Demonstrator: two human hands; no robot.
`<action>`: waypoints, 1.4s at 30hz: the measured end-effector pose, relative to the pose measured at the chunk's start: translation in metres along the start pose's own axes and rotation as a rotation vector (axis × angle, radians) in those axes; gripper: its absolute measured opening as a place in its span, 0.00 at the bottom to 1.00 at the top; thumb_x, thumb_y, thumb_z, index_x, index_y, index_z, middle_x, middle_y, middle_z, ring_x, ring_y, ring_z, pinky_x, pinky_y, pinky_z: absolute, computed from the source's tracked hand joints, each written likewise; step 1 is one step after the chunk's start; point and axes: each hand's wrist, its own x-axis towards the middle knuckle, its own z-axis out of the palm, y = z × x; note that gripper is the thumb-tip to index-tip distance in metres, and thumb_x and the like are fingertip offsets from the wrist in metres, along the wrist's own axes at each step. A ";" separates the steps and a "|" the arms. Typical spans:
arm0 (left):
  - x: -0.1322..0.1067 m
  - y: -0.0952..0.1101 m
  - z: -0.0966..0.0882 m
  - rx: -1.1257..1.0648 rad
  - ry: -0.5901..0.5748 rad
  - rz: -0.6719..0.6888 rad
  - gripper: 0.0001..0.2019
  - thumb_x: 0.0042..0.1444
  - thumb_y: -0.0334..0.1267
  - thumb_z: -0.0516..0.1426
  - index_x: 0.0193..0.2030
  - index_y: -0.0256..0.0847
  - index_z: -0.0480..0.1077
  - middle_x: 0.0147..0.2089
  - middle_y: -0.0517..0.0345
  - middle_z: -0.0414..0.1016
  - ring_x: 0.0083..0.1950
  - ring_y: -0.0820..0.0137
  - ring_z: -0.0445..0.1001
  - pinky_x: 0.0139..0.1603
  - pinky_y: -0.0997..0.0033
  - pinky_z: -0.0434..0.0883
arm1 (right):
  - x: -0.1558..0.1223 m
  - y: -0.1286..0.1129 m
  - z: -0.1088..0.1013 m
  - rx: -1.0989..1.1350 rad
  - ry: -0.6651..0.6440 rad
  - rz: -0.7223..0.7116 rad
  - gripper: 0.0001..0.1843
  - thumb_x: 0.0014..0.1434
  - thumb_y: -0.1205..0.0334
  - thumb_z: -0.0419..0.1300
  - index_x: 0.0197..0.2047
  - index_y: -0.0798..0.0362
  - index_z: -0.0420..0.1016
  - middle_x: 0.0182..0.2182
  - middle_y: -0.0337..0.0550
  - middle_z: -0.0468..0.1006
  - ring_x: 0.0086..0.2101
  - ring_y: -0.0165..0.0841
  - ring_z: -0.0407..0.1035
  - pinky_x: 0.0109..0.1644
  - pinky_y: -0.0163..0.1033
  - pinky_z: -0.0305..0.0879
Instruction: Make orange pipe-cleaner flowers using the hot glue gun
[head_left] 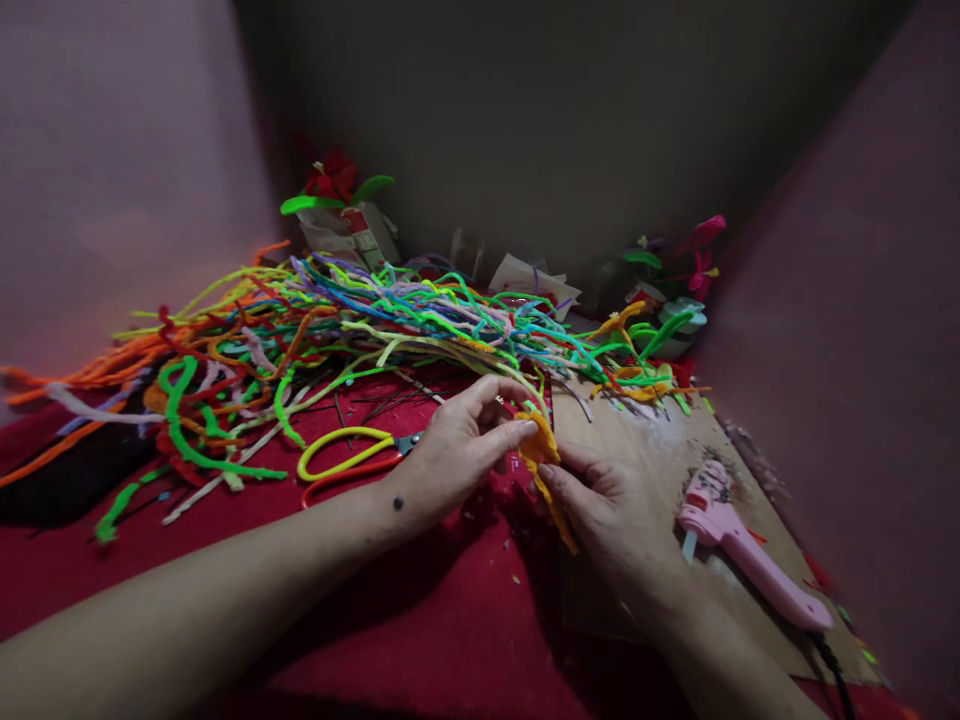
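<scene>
Between my two hands is an orange pipe-cleaner piece (541,440), flattened at the top with a narrow tail hanging down to the right. My left hand (480,430) pinches its upper end between thumb and fingers. Lower down, my right hand (600,495) grips its right edge, thumb and forefinger pressed together. Just left of my left hand lie scissors (345,455) with one yellow and one red handle, their blades partly hidden behind that hand. Behind both hands spreads a big heap of coloured pipe cleaners (420,310).
A pink glue gun (739,555) rests on a wooden board (637,600) at the right, its cord running off the front. Pipe-cleaner flowers stand at the back left (334,180) and back right (701,270). Red cloth (420,640) covers the table; walls close in on both sides.
</scene>
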 end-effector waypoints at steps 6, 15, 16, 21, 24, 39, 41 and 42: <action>0.002 0.002 -0.003 0.110 -0.041 0.057 0.06 0.54 0.38 0.54 0.37 0.38 0.68 0.29 0.62 0.70 0.27 0.78 0.65 0.29 0.79 0.64 | -0.001 -0.002 0.000 -0.001 -0.033 0.028 0.15 0.56 0.61 0.55 0.46 0.51 0.74 0.22 0.35 0.68 0.24 0.27 0.61 0.28 0.33 0.58; -0.003 -0.001 -0.002 0.221 0.009 0.157 0.06 0.56 0.36 0.52 0.37 0.39 0.68 0.29 0.63 0.69 0.26 0.79 0.64 0.28 0.80 0.64 | -0.002 -0.005 0.004 0.357 0.067 0.098 0.17 0.50 0.58 0.63 0.42 0.51 0.65 0.21 0.32 0.71 0.22 0.28 0.69 0.27 0.33 0.64; -0.004 -0.001 -0.002 0.234 0.018 0.168 0.06 0.56 0.36 0.52 0.37 0.39 0.68 0.30 0.63 0.69 0.26 0.79 0.64 0.27 0.81 0.63 | -0.002 -0.007 0.004 0.401 0.075 0.126 0.17 0.48 0.58 0.64 0.39 0.51 0.63 0.19 0.31 0.71 0.21 0.29 0.69 0.26 0.33 0.64; -0.007 -0.001 0.000 0.321 0.048 0.205 0.05 0.56 0.34 0.52 0.37 0.39 0.67 0.31 0.63 0.70 0.26 0.80 0.65 0.27 0.82 0.63 | 0.001 -0.007 0.005 0.555 0.060 0.213 0.20 0.41 0.61 0.68 0.31 0.52 0.60 0.18 0.35 0.75 0.19 0.31 0.72 0.22 0.32 0.65; -0.009 -0.002 0.000 0.359 0.050 0.255 0.04 0.56 0.33 0.51 0.36 0.39 0.67 0.31 0.63 0.71 0.27 0.80 0.66 0.28 0.82 0.64 | 0.003 -0.004 0.004 0.589 0.074 0.222 0.21 0.38 0.64 0.69 0.31 0.53 0.61 0.20 0.38 0.77 0.19 0.31 0.72 0.20 0.31 0.65; -0.012 -0.005 -0.001 0.542 0.059 0.423 0.05 0.58 0.32 0.50 0.38 0.39 0.66 0.32 0.60 0.72 0.32 0.77 0.70 0.34 0.80 0.66 | -0.005 -0.001 -0.002 0.651 0.035 0.216 0.17 0.44 0.63 0.67 0.36 0.52 0.64 0.25 0.41 0.80 0.20 0.32 0.72 0.22 0.32 0.64; -0.013 -0.004 -0.001 0.551 0.062 0.436 0.05 0.58 0.31 0.50 0.38 0.39 0.66 0.33 0.60 0.73 0.32 0.77 0.70 0.34 0.80 0.66 | -0.005 0.000 -0.001 0.645 0.004 0.211 0.17 0.45 0.63 0.67 0.35 0.52 0.63 0.25 0.41 0.80 0.19 0.31 0.72 0.22 0.32 0.64; -0.013 -0.004 -0.001 0.557 0.063 0.445 0.05 0.58 0.31 0.50 0.38 0.39 0.66 0.33 0.60 0.73 0.32 0.77 0.71 0.35 0.81 0.66 | -0.005 0.001 -0.001 0.644 -0.008 0.217 0.17 0.44 0.63 0.67 0.34 0.52 0.63 0.24 0.41 0.79 0.19 0.30 0.71 0.21 0.31 0.63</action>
